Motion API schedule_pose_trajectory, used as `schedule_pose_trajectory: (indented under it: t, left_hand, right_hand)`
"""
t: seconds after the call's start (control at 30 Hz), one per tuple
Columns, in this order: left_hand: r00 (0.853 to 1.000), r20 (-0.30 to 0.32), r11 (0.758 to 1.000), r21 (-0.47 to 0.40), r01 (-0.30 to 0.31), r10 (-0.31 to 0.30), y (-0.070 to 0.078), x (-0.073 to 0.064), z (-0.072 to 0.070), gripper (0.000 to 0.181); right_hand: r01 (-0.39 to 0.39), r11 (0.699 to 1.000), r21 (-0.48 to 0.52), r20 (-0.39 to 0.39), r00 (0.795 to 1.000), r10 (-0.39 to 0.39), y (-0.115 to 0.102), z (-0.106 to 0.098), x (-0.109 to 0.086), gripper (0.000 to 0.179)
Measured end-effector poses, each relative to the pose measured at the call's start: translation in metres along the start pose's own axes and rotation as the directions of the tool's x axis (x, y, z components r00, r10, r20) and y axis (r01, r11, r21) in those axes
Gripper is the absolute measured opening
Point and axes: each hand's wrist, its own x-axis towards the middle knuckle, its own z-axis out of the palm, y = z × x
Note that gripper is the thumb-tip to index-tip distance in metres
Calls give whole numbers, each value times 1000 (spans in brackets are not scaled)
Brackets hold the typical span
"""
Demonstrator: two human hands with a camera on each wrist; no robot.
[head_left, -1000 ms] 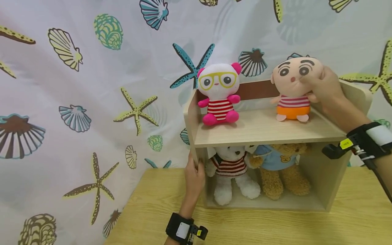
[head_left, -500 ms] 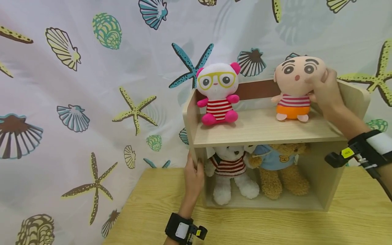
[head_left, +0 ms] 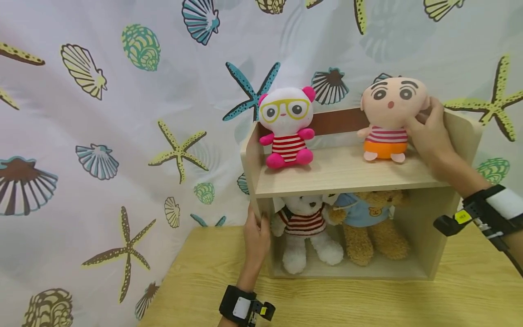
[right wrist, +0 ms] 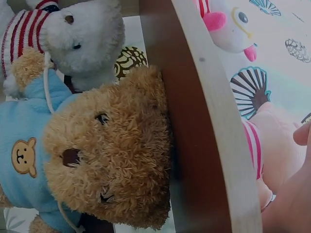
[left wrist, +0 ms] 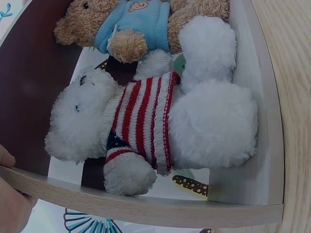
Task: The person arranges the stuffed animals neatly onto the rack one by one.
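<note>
A plush doll [head_left: 391, 104] with a big round head, striped top and orange shorts sits upright on the upper board of a small wooden shelf [head_left: 327, 181]. My right hand [head_left: 433, 141] holds the side of its head, thumb at the cheek, other fingers partly hidden behind. At the board's left end sits a pink and white plush panda [head_left: 288, 131] with yellow glasses. My left hand [head_left: 256, 240] grips the shelf's left side panel; in the left wrist view, the thumb and fingers [left wrist: 12, 204] lie on either side of its edge.
Below, a white plush dog [head_left: 306, 227] in a striped sweater and a brown teddy bear [head_left: 367, 227] in a blue top sit side by side. The shelf stands on a wooden table [head_left: 347, 304] before a shell-patterned curtain [head_left: 102, 113].
My right thumb has slid off the doll's face to the edge of its cheek. The doll's head has turned and leaned slightly. My left hand stays on the side panel.
</note>
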Motion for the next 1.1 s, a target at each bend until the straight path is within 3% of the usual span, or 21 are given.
schedule_pose_trajectory:
  t: [0.3,0.67,0.9,1.1]
  left_hand:
    - [1000,-10,1000,0,8,-8,2,-1,1,54]
    - [1000,-18,1000,19,12,-12,1,0,0,53]
    - [1000,-24,999,38,-1,2,2,1,0,52]
    - [1000,-14,999,46,11,-10,3,0,1,52]
  right_hand:
    - [127,987,-101,-24,991,-130,5,1,-18,73]
    - [195,967,-166,-47,978,-205,1,-4,-44,77]
    - [197,964,-180,-33,978,-206,1,-9,-60,78]
    - [193,961,-200,30,981,-191,2,-12,-76,75]
